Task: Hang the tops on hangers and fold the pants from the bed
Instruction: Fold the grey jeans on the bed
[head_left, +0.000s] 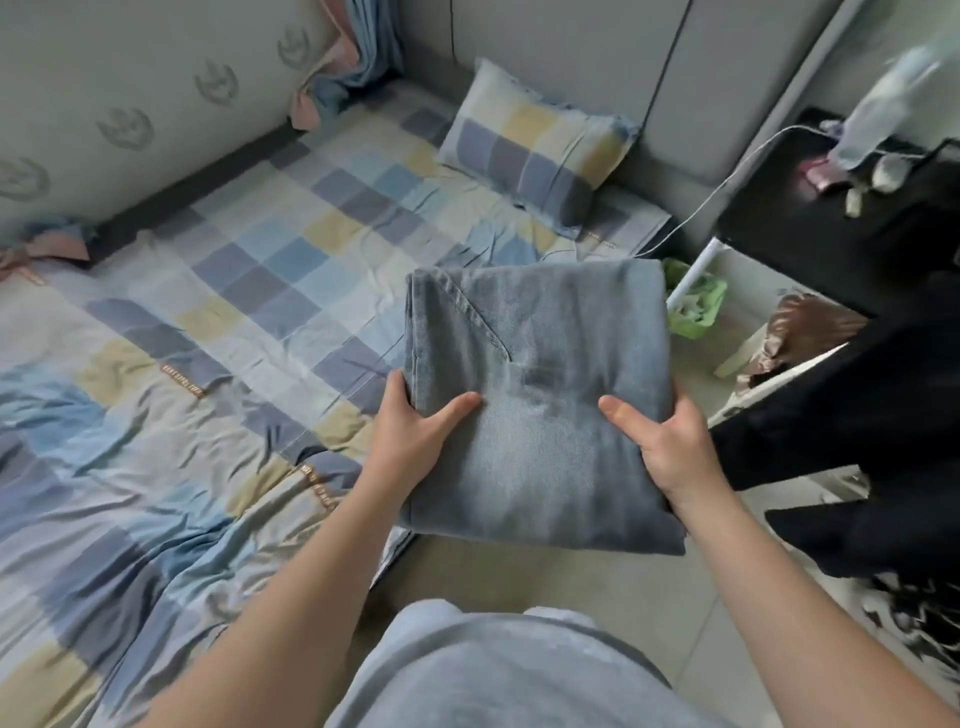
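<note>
Head view: checked bed (182, 312), pillow (535, 156) at its far right corner. Left hand (415, 431) grips left edge of folded jeans (540, 374), thumb flat on top, fingers wrapped round edge. Jeans folded into thick rectangle, held up over bed's right edge. Right hand (660, 447) grips jeans' right edge, thumb on top, fingers hidden beneath. Black garment (857, 415) further right.
</note>
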